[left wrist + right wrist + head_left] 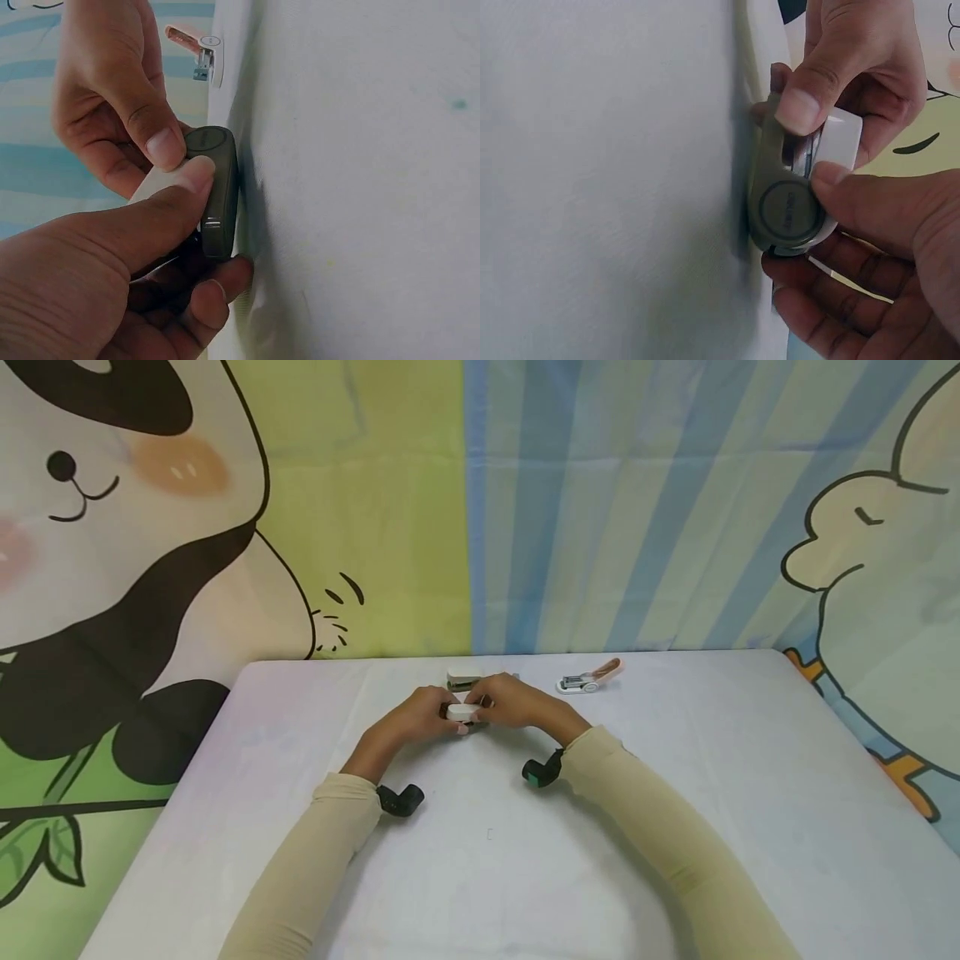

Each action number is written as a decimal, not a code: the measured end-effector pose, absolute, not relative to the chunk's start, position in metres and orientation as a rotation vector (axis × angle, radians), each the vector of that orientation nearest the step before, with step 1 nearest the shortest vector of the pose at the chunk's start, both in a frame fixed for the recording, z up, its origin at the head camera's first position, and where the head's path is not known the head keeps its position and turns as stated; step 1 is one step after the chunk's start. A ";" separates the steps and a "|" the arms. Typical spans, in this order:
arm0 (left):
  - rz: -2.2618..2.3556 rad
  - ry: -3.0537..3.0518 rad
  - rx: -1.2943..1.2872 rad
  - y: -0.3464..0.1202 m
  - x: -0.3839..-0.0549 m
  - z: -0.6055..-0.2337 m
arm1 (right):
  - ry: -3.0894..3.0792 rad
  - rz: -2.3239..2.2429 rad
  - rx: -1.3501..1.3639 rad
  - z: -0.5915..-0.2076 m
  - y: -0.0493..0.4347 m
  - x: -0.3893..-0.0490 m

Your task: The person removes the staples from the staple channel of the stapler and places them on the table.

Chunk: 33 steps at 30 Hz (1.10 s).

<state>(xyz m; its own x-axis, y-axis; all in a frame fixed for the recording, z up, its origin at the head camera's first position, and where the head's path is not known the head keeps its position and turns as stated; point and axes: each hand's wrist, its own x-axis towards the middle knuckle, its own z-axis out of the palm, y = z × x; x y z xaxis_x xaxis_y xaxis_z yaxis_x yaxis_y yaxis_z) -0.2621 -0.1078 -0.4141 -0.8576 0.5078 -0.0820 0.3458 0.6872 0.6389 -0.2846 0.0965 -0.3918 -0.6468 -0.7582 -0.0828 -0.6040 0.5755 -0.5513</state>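
Observation:
Both hands hold a small stapler point(461, 712) just above the table, with a grey-green base and a white top. My left hand point(424, 713) grips one end, its thumb laid along the side in the left wrist view. At the round hinge end, my right hand point(513, 701) pinches the stapler point(789, 215) between thumb and fingers. Metal shows between its base and top in the right wrist view. A second stapler point(463, 678), white and green, stands just behind the hands and is partly hidden by the right one.
A pink and white stapler point(587, 683) lies at the back right with its pink arm raised. A tiny staple-shaped piece point(490, 834) lies on the white tablecloth point(480, 902). A printed cloth point(390, 510) hangs behind the table's far edge.

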 end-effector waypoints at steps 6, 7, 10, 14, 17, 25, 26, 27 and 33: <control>1.016 2.627 0.711 -0.107 -0.261 -0.421 | 2.479 -0.766 -1.092 -0.397 0.102 -0.283; 1.033 2.626 0.725 -0.107 -0.260 -0.422 | 2.480 -0.768 -1.084 -0.397 0.102 -0.282; 1.057 2.633 0.769 -0.106 -0.259 -0.424 | 2.495 -0.747 -1.055 -0.394 0.103 -0.277; 1.102 2.610 0.796 -0.104 -0.256 -0.425 | 2.504 -0.691 -1.024 -0.390 0.104 -0.271; 1.156 2.559 0.810 -0.100 -0.252 -0.425 | 2.503 -0.635 -1.003 -0.385 0.107 -0.264; 1.152 2.486 0.776 -0.091 -0.244 -0.416 | 2.506 -0.576 -1.004 -0.372 0.108 -0.248; 1.156 2.479 0.777 -0.090 -0.243 -0.415 | 2.512 -0.579 -1.010 -0.372 0.107 -0.247; 1.160 2.469 0.780 -0.089 -0.242 -0.414 | 2.515 -0.587 -1.013 -0.372 0.107 -0.246; 1.142 2.426 0.756 -0.086 -0.235 -0.415 | 2.521 -0.625 -1.007 -0.375 0.111 -0.235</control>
<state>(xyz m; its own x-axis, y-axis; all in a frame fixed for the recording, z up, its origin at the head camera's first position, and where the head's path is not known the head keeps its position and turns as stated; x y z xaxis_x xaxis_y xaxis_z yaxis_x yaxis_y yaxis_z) -0.2353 -0.0856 -0.4155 -0.7948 0.6005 -0.0875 0.3153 0.5319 0.7860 -0.2353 0.1114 -0.3749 -0.6839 -0.7122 -0.1581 -0.5558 0.6491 -0.5194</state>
